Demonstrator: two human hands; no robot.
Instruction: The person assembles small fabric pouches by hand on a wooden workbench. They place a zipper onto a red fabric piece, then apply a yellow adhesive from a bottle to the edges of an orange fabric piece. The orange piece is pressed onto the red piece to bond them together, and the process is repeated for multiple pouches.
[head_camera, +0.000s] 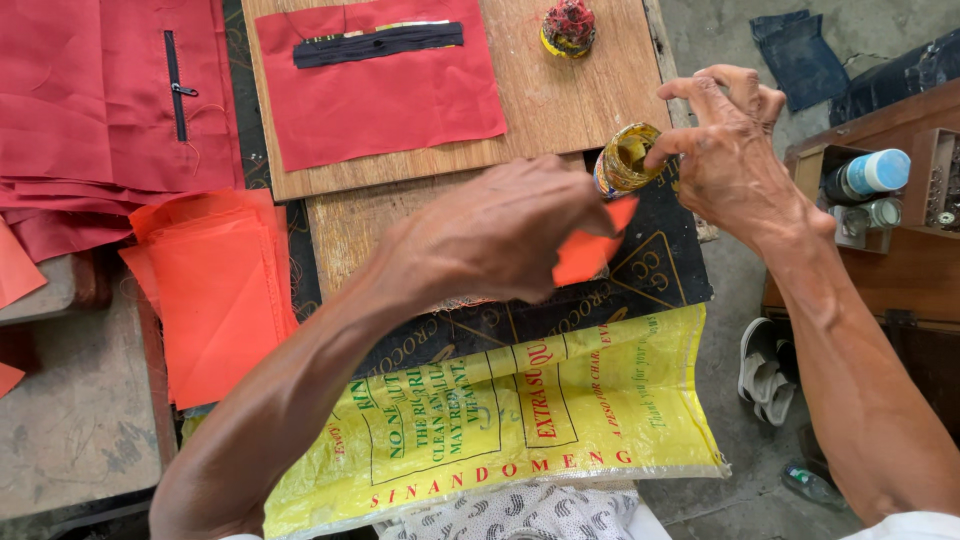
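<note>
At the bottom of the frame, closest to the camera, a yellow woven plastic sack (560, 420) with red and black print lies flat over the person's lap, and a black printed sheet (650, 265) lies under its upper edge.

Above it, in the middle of the frame, the left hand (490, 235) is closed around a small orange fabric piece (590, 250). The piece is bright orange, thin and flat, with one sharp corner that points up to the right; most of it is hidden behind the fingers.

Just beside it, to the upper right, the right hand (730, 140) pinches the rim of a small tin can (625, 158) with thumb and forefinger, while the other fingers are spread. The can is round and open, tilted toward the camera, with a worn yellow label and a dark, dirty inside. What is in it I cannot tell.

On the left lies a stack of orange cloth (215, 290). Farther, at the top, a wooden board (570, 100) carries a red cloth with a black zipper (380, 75) and a thread-covered spool (568, 27). At the upper left lies more red fabric (100, 100). On the floor at the right stands a grey sandal (765, 370).
</note>
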